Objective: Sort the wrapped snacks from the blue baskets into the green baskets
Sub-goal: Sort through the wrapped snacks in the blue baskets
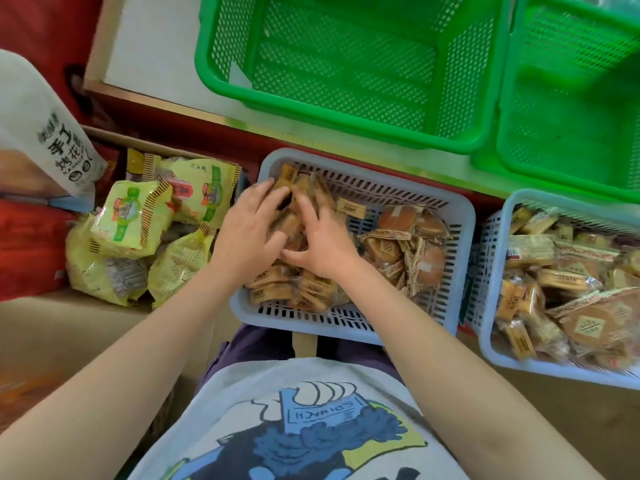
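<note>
1. Both hands are down in the near pale-blue slotted plastic basket point(349, 327), which sits just in front of the person's lap, within easy reach for two-handed gathering.
2. Left hand point(247, 230): fingers spread and curved over a heap of small tan rectangular wrapped snacks point(289, 220) at the basket's left side, the fingertips resting on the wrappers. It looks like a scooping hold rather than a pinch.
3. Right hand point(323, 244): fingers spread and curled into the same heap from the other side, the thumb pointing toward the left hand. The two hands bracket the pile between them, probably to lift a bunch at once. Whether any wrapper is fully clamped I cannot tell; the area is motion-blurred.
4. Round golden cakes in clear wrappers point(398, 220) lie in the right half of this basket, apart from the hands. The contents already sit roughly grouped by kind.
5. A second pale-blue plastic basket point(495, 237), just to the right, is heaped with mixed wrapped snacks, untouched.
6. Two bright-green perforated plastic baskets, a left one point(346, 123) and a right one point(512, 157), stand on the shelf beyond the blue ones. No snacks are visible inside either, so sorting appears barely begun.
7. Yellow-green crinkled snack bags point(138, 233) are piled to the left, outside any basket.
</note>
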Motion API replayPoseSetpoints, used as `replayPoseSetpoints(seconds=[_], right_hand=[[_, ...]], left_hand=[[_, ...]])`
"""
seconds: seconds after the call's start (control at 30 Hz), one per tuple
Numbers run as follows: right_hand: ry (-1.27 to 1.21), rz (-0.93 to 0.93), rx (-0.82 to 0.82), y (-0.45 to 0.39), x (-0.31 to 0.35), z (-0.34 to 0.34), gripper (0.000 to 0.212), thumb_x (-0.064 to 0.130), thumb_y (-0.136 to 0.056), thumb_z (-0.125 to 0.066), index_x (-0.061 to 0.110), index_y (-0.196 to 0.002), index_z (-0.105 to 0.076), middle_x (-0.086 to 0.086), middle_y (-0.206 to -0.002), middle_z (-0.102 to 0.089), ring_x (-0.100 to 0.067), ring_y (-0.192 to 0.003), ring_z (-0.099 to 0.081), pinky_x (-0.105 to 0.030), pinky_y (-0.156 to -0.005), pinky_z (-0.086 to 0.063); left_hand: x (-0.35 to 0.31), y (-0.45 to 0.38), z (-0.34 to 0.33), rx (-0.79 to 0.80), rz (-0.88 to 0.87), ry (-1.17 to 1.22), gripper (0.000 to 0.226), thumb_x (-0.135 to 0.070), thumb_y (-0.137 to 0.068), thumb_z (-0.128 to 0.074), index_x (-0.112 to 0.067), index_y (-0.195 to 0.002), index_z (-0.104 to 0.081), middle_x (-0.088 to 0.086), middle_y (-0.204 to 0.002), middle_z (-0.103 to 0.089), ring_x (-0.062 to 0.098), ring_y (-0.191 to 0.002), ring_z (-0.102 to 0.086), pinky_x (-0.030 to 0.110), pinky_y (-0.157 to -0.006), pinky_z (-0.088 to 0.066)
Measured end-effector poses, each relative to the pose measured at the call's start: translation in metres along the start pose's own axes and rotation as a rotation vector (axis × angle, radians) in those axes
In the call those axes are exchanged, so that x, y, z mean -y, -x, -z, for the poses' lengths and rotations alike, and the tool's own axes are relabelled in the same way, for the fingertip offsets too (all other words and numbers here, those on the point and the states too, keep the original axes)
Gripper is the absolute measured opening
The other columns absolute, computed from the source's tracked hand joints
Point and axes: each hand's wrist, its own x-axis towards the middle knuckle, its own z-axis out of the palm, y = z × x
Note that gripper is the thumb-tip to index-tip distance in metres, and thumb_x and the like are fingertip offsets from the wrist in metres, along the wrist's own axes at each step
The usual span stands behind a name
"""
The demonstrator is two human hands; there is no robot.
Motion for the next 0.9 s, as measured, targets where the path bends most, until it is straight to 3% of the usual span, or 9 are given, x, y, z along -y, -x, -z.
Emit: replayPoseSetpoints(seconds=[0.13,0.23,0.3,0.4,0.5,0.57,0.7,0.8,0.9], right_hand=[[-0.195,-0.052,-0.005,0.022,-0.029,0.007,0.114,0.047,-0.081,-0.074,0.037,-0.158,0.01,-0.001,-0.167,-0.016,-0.026,-0.15,-0.024,-0.055,-0.119,-0.026],[-0.377,-0.256,-0.066,0.03,-0.048,0.008,0.096,0.037,-0.092,-0.065,0.028,-0.161,0.001,-0.002,-0.167,-0.014,-0.023,-0.153,-0.017,-0.045,-0.123,-0.021],[-0.427,-0.354,0.038,0.031,-0.048,0.005,0.088,0.032,-0.095,-0.059,0.023,-0.161,0.0,-0.004,-0.167,-0.015,-0.025,-0.15,-0.023,-0.04,-0.119,-0.029],[-0.409,-0.3,0.092,0.03,-0.046,-0.002,0.082,0.027,-0.095,-0.053,0.024,-0.161,-0.005,-0.003,-0.165,-0.023,-0.026,-0.144,-0.035,-0.04,-0.113,-0.038],[-0.436,-0.308,-0.025,0.026,-0.052,0.008,0.062,0.025,-0.1,-0.047,0.018,-0.158,-0.025,-0.004,-0.163,-0.028,-0.023,-0.149,-0.027,-0.038,-0.12,-0.026],[-0.59,-0.383,-0.145,0.02,-0.058,0.021,0.055,0.036,-0.104,-0.044,0.017,-0.155,-0.034,-0.004,-0.16,-0.032,-0.022,-0.148,-0.028,-0.037,-0.118,-0.025],[-0.915,-0.595,-0.164,-0.007,-0.061,0.043,0.082,0.067,-0.093,-0.048,0.025,-0.158,-0.023,-0.003,-0.163,-0.027,-0.027,-0.147,-0.031,-0.044,-0.114,-0.03],[-0.89,-0.764,-0.034,-0.026,-0.062,0.04,0.101,0.07,-0.086,-0.057,0.018,-0.161,-0.013,-0.006,-0.166,-0.018,-0.033,-0.15,-0.025,-0.049,-0.115,-0.03],[-0.87,-0.766,0.043,-0.039,-0.057,0.029,0.105,0.069,-0.083,-0.063,0.01,-0.158,-0.02,-0.009,-0.164,-0.026,-0.034,-0.146,-0.032,-0.048,-0.111,-0.035]], left_hand=[[-0.004,-0.016,-0.018,0.262,-0.033,-0.045,0.059,-0.049,-0.096,-0.033,-0.04,-0.154,-0.023,-0.007,-0.165,-0.014,0.017,-0.153,0.0,0.056,-0.117,-0.017],[0.001,-0.015,-0.029,0.22,-0.073,-0.127,0.057,-0.047,-0.101,-0.038,-0.039,-0.154,-0.02,-0.008,-0.165,-0.016,0.017,-0.153,0.003,0.053,-0.118,-0.015],[0.003,-0.013,-0.03,0.175,-0.09,-0.175,0.057,-0.039,-0.1,-0.044,-0.036,-0.154,-0.023,-0.007,-0.164,-0.02,0.019,-0.154,-0.001,0.052,-0.118,-0.017],[0.001,-0.013,-0.025,0.123,-0.043,-0.192,0.055,-0.036,-0.097,-0.051,-0.029,-0.149,-0.034,-0.001,-0.164,-0.021,0.024,-0.153,-0.005,0.054,-0.118,-0.019],[-0.006,-0.015,-0.018,0.066,-0.041,-0.195,0.057,-0.043,-0.095,-0.053,-0.025,-0.147,-0.037,0.002,-0.166,-0.011,0.024,-0.153,0.0,0.052,-0.119,-0.014],[-0.01,-0.018,-0.017,0.102,-0.072,-0.2,0.069,-0.052,-0.094,-0.053,-0.03,-0.153,-0.026,0.0,-0.167,-0.003,0.023,-0.153,0.006,0.052,-0.12,-0.01],[-0.01,-0.026,-0.027,0.218,-0.068,-0.344,0.092,-0.07,-0.085,-0.054,-0.035,-0.157,-0.009,0.0,-0.167,0.002,0.024,-0.153,0.012,0.053,-0.122,-0.006],[-0.004,-0.024,-0.033,0.202,-0.059,-0.328,0.096,-0.07,-0.082,-0.057,-0.033,-0.157,-0.011,0.001,-0.167,-0.007,0.022,-0.153,0.01,0.052,-0.122,-0.008],[0.0,-0.022,-0.036,0.158,-0.081,-0.312,0.096,-0.066,-0.08,-0.064,-0.029,-0.157,-0.017,0.002,-0.166,-0.015,0.022,-0.154,0.002,0.054,-0.12,-0.014]])
